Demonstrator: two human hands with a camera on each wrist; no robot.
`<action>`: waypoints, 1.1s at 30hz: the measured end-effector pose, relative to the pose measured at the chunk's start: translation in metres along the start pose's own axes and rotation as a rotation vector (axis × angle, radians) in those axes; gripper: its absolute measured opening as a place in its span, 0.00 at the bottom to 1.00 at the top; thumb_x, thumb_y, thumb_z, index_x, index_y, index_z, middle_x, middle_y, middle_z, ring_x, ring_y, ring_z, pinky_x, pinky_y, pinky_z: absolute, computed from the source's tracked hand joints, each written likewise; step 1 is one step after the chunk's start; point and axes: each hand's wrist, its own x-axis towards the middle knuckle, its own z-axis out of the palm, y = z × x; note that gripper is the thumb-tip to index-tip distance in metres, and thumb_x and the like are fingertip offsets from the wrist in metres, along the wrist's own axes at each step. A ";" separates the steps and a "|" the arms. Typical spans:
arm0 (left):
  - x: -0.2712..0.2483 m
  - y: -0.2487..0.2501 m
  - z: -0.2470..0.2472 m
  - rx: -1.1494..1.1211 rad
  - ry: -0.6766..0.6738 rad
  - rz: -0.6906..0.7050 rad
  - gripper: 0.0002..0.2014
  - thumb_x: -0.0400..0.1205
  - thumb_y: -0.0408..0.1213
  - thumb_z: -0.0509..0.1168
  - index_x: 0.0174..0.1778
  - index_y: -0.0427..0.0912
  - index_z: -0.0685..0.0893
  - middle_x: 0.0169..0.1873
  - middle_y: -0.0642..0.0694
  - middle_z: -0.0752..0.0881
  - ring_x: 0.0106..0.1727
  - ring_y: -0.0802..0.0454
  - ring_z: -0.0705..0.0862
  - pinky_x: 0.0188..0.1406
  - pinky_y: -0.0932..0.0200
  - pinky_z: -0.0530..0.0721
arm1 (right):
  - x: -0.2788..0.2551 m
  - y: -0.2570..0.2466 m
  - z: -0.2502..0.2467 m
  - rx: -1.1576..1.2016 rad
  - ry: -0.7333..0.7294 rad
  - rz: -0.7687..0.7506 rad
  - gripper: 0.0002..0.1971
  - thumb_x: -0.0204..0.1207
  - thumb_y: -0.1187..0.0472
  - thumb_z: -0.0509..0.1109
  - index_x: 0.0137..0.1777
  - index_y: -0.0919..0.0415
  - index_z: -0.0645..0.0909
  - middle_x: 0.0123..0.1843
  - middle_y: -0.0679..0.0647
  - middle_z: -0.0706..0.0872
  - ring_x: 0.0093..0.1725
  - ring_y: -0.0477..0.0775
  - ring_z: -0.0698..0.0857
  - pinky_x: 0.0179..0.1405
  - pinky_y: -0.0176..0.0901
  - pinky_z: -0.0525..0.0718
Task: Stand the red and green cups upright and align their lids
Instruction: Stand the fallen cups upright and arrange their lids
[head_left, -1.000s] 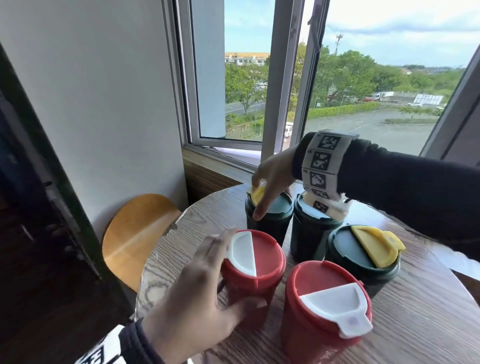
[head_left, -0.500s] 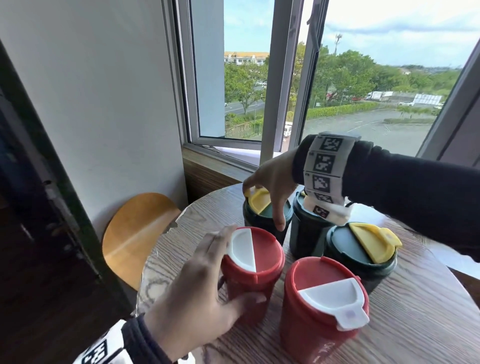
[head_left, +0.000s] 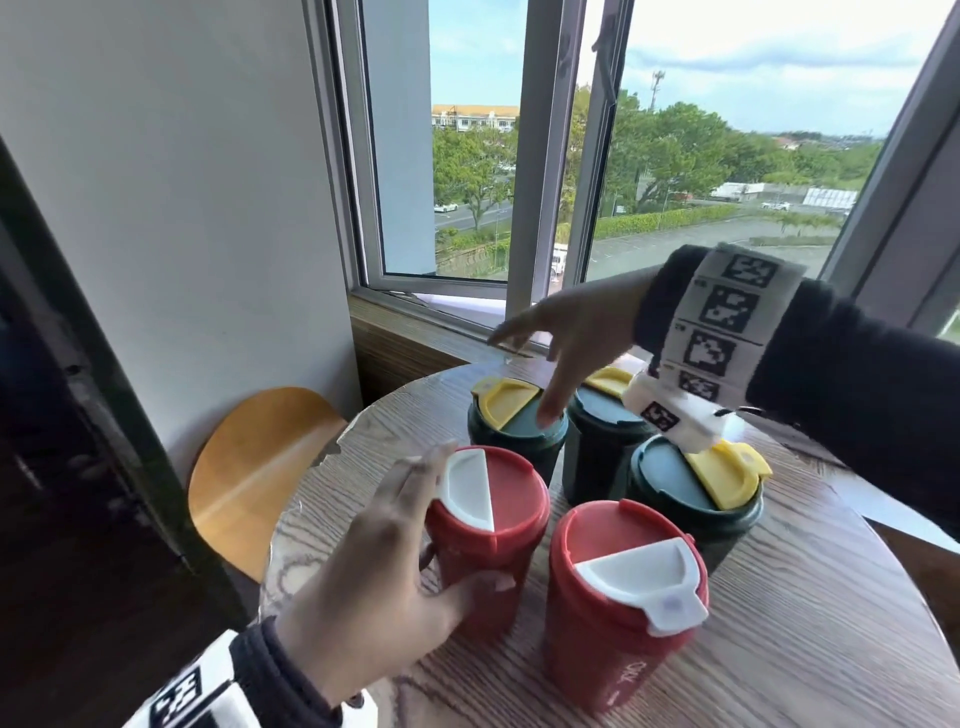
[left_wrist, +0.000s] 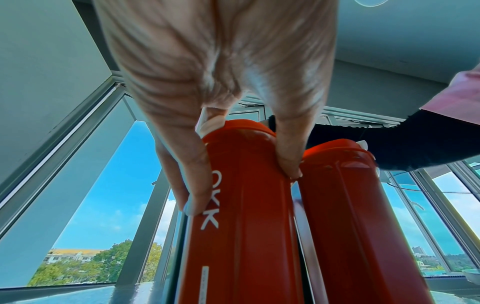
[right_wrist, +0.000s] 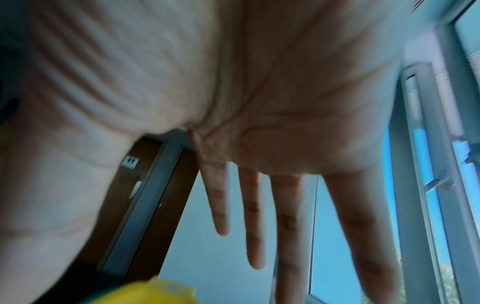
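Note:
Two red cups with white lid flaps stand upright at the front of the table. My left hand (head_left: 452, 525) grips the left red cup (head_left: 498, 525), thumb on its front; the left wrist view shows my fingers (left_wrist: 192, 185) curled round that red cup (left_wrist: 246, 236). The right red cup (head_left: 618, 613) stands free. Three dark green cups with yellow flaps stand behind: back-left (head_left: 519, 431), back-middle (head_left: 597, 447), right (head_left: 691, 509). My right hand (head_left: 535, 364) hovers over them with fingers (right_wrist: 254, 216) spread straight. Only its thumb tip touches the back-left lid.
The cups stand on a round wooden table (head_left: 805, 623) by a window sill (head_left: 415, 343). An open window frame (head_left: 540, 156) rises behind. A wooden chair seat (head_left: 260, 457) sits low on the left beside the wall. My right sleeve hangs over the back-middle and right green cups.
My right hand has let go of the back-left green cup's lid, risen and spread its fingers. That lid's yellow flap now points back-left. The left hand keeps its hold.

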 end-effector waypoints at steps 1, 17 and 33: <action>0.000 0.000 0.000 0.001 -0.005 -0.001 0.51 0.60 0.65 0.72 0.78 0.55 0.59 0.60 0.70 0.69 0.65 0.78 0.68 0.60 0.68 0.81 | -0.008 0.008 -0.001 0.053 0.036 0.008 0.46 0.60 0.40 0.78 0.78 0.42 0.61 0.76 0.44 0.71 0.69 0.47 0.75 0.72 0.50 0.69; 0.001 -0.002 -0.001 0.008 -0.035 -0.018 0.51 0.58 0.71 0.66 0.78 0.58 0.58 0.65 0.63 0.71 0.64 0.73 0.71 0.60 0.60 0.83 | -0.093 0.088 0.091 0.617 0.156 0.118 0.43 0.45 0.31 0.80 0.65 0.28 0.72 0.69 0.29 0.74 0.61 0.36 0.82 0.60 0.40 0.82; 0.007 0.016 -0.003 0.108 0.006 0.028 0.45 0.59 0.63 0.76 0.70 0.54 0.68 0.58 0.58 0.75 0.57 0.84 0.67 0.56 0.92 0.56 | -0.097 0.068 0.123 0.650 0.380 0.060 0.34 0.54 0.51 0.84 0.61 0.45 0.75 0.45 0.36 0.86 0.43 0.25 0.83 0.39 0.17 0.75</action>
